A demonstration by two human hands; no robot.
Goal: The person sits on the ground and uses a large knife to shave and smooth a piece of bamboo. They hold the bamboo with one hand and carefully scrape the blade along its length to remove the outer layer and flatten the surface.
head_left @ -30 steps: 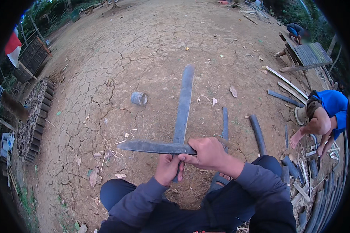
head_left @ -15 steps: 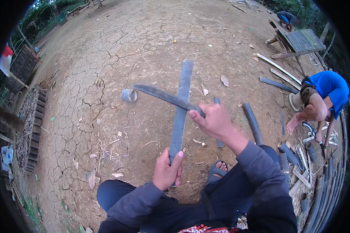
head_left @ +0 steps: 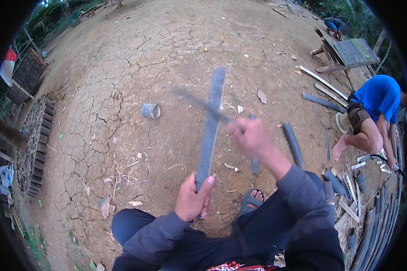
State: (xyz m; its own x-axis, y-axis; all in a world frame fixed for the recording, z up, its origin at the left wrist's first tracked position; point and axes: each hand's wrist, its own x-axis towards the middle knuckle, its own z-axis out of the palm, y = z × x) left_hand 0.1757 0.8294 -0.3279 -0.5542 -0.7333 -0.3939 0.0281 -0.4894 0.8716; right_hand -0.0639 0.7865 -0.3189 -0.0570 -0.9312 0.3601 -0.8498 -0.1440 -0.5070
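Observation:
A long grey split-bamboo strip [head_left: 207, 135] points away from me, its lower end gripped in my left hand [head_left: 194, 196] with the thumb along its edge. My right hand [head_left: 252, 137] is closed around the handle of a machete [head_left: 194, 100]. The blade crosses the strip in its upper half and points to the far left. Both the blade and my right hand are blurred by motion; whether the edge bites into the strip I cannot tell.
A grey can [head_left: 151, 111] lies on the cracked soil. Right of my sandalled foot are a bamboo tube [head_left: 294, 144] and a narrow strip [head_left: 255, 165]. At the right, a co-worker in blue [head_left: 380, 97] bends over cut bamboo pieces. Long bamboo poles [head_left: 371, 235] lie nearby; a slatted bench [head_left: 355, 49] stands farther off.
My right hand and the machete have shifted slightly to the right and nearer me along the strip. My left hand stays almost in place. The co-worker's arms have reached farther right.

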